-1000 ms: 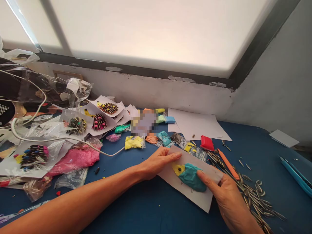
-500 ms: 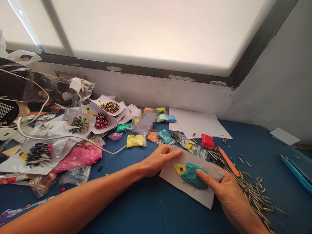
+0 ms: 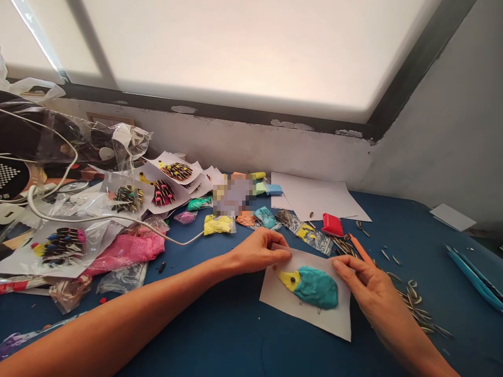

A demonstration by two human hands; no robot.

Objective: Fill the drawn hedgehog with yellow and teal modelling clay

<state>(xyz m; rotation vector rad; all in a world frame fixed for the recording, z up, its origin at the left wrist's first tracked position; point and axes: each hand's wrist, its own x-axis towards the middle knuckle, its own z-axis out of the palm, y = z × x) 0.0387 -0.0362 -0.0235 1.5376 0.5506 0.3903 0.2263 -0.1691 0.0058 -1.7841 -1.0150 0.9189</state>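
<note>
A white paper card (image 3: 275, 293) is held over the blue table between my two hands. On it sits a clay hedgehog shape with a teal body (image 3: 317, 288) and a yellow pointed head (image 3: 290, 280) with a black eye; small legs are drawn below. My left hand (image 3: 262, 252) pinches the card's upper left edge between thumb and fingers. At the upper right edge, my right hand (image 3: 363, 283) grips the card with its thumb on top. Sunflower seeds (image 3: 418, 309) lie in a heap beside and partly behind my right hand.
Bags of coloured clay, including a yellow one (image 3: 218, 224) and a red one (image 3: 332, 224), lie beyond my hands. Finished seed hedgehogs on paper (image 3: 163, 192) are at left, with a white cable (image 3: 118, 218). An orange stick (image 3: 359, 248) and a blue cutter (image 3: 475, 277) are at right.
My right thumb has left the teal clay and moved to the card's upper right edge. The card has tilted slightly and the whole clay shape now shows.
</note>
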